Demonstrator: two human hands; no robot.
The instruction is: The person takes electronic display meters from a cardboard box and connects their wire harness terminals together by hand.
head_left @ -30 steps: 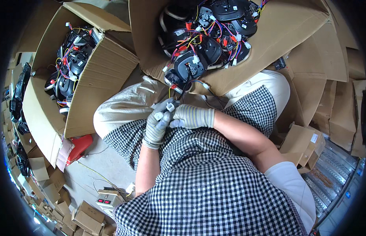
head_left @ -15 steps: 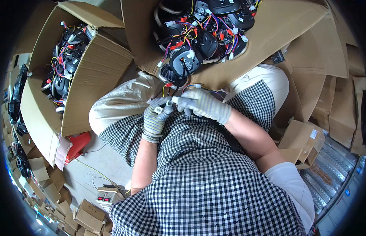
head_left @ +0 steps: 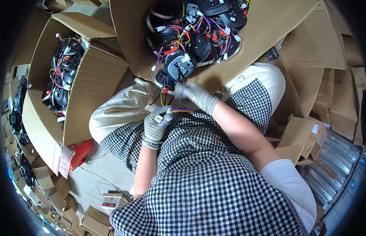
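Note:
My left hand point(head_left: 154, 128), in a striped knit glove, is closed on a white plug connector point(head_left: 167, 117) above my lap. A bundle of coloured wires point(head_left: 184, 111) runs right from the connector. My right hand point(head_left: 196, 97), gloved the same way, is farther out, just beyond the wires; its fingers are smeared by motion, so whether they hold anything cannot be made out. Just past it, at the near edge of the big carton, lies a dark rounded unit point(head_left: 164, 80) with a red connector and a yellow wire. A grey-faced unit point(head_left: 179, 67) leans right behind that one.
The big open carton point(head_left: 269, 35) ahead holds several black units with wires and white plugs. Another open carton point(head_left: 94, 78) at the left holds similar units. A red object point(head_left: 81, 153) and a small box with red displays point(head_left: 112, 201) are on the floor; a small carton point(head_left: 299, 137) stands right.
My right hand has left the connector and moved up and away toward the carton, uncovering the coloured wires. My left hand keeps its hold. The whole view has shifted slightly.

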